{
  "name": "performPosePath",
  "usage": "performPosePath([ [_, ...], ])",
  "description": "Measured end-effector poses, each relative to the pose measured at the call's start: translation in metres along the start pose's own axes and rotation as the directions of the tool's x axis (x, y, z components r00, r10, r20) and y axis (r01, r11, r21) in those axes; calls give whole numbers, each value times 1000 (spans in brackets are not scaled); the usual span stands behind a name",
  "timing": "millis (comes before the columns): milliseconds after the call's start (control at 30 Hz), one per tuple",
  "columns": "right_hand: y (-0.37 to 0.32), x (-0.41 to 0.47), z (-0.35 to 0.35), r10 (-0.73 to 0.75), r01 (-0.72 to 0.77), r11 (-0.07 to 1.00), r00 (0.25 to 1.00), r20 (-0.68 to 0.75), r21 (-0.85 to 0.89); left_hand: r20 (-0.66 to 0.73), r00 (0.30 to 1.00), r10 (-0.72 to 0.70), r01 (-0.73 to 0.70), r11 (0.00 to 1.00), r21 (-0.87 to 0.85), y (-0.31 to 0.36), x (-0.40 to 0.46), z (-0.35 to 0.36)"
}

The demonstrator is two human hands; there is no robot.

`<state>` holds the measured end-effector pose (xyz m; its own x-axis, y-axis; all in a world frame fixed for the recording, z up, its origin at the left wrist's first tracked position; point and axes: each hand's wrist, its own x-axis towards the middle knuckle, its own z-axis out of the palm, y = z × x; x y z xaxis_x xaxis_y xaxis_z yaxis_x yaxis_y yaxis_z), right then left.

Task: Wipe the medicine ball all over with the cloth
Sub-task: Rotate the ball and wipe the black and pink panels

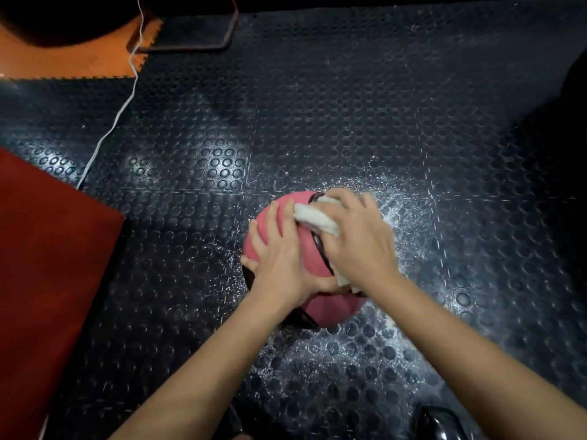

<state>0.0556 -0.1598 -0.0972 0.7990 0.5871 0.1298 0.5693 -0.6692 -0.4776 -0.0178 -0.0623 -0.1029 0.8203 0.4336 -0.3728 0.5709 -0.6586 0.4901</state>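
Medicine ball (287,217) sits on the floor, on the black studded rubber mat (317,106), low and centre in my view. Ball is pink with dark seam lines running over it; one seam shows between my two hands.

My left hand (279,265) lies flat on the near left side of the ball, fingers straight and spread, reaching up over the pink surface; thumb is tucked low towards my other wrist. This grip is apart, pressing, not curled round anything.

My right hand (359,236) is on the top right of the ball with the cloth (313,217) under it. The cloth is white and bunched; a fold sticks out to the left past my fingers and touches my left fingertips, and another edge shows below my palm near the wrist. My fingers bend over the cloth, so this grip is clamped on it, the cloth pressed to the ball.

White specks and wet-looking smears are scattered over the mat around the ball, thickest on its right side.

Elsewhere: red mat (47,265) at my left, well apart from the ball. White cord (127,100) runs across the floor at upper left. Orange floor patch (63,58) in the far left corner, with a dark metal frame (197,46) beside it.
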Motion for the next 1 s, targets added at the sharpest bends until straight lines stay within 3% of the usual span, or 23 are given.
performPosePath([
  [167, 27, 53, 11, 329, -338, 934, 940, 97, 112, 10, 1000, -8, 8, 1000, 13, 1, 4, -1],
  [233, 17, 50, 12, 281, -285, 957, 956, 83, 43, -2, 1000, -9, 9, 1000, 10, 1, 5, -3],
  [300, 2, 28, 7, 89, -87, 991, 996, 20, -97, -8, 1000, -2, 2, 1000, 0, 0, 5, -3],
  [367, 0, 17, 6, -52, 49, 996, 998, -40, -74, -25, 1000, 12, -13, 1000, -5, -3, 1, -3],
  [433, 17, 35, 8, 124, -125, 990, 992, 25, 68, -22, 999, 26, -26, 1000, 7, -4, -3, -2],
  [533, 46, 63, 11, 325, -376, 912, 906, 271, 164, -33, 998, 47, -46, 999, 27, -8, -8, 3],
  [700, 46, 64, 11, 286, -351, 920, 906, 312, 173, -19, 999, 26, -26, 1000, 15, -4, -3, 0],
  [767, 41, 63, 8, 282, -325, 936, 922, 267, 137, -29, 999, 27, -27, 1000, 10, -2, -4, 1],
  [833, 29, 49, 6, 190, -199, 978, 971, 146, 55, -43, 999, 19, -19, 1000, -3, -2, -6, 3],
  [933, 8, 22, 4, -77, 73, 996, 994, 83, 56, -61, 998, -7, 6, 1000, -22, -5, -6, 1],
  [1000, 14, 24, 5, -61, 54, 996, 994, 94, 75, -52, 999, -10, 9, 1000, -20, -6, -7, 1],
])
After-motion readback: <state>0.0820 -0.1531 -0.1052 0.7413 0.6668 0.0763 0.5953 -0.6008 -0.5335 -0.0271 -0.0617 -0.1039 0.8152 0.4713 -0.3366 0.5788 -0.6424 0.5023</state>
